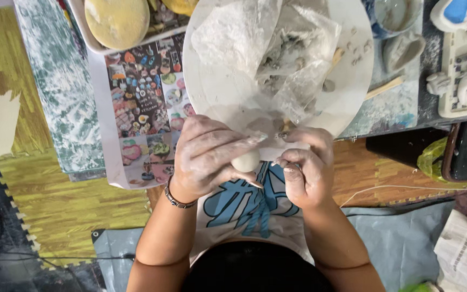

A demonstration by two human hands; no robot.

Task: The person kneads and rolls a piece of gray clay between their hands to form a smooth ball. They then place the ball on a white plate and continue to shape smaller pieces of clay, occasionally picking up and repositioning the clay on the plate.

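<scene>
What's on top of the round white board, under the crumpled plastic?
On the round white board, crumpled clear plastic sheets cover grey clay lumps, seen only dimly. Small clay bits and a wooden stick lie uncovered. How much clay lies underneath cannot be told.

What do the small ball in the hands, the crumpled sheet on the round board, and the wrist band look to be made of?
Ball: likely soft clay, matte off-white; the same pale residue coats the left hand and right hand.
Crumpled sheet: thin plastic film, translucent, creased, over grey lumps on the round board.
Wrist band: seemingly metal, dark with a slight shine; too small to be sure.
</scene>
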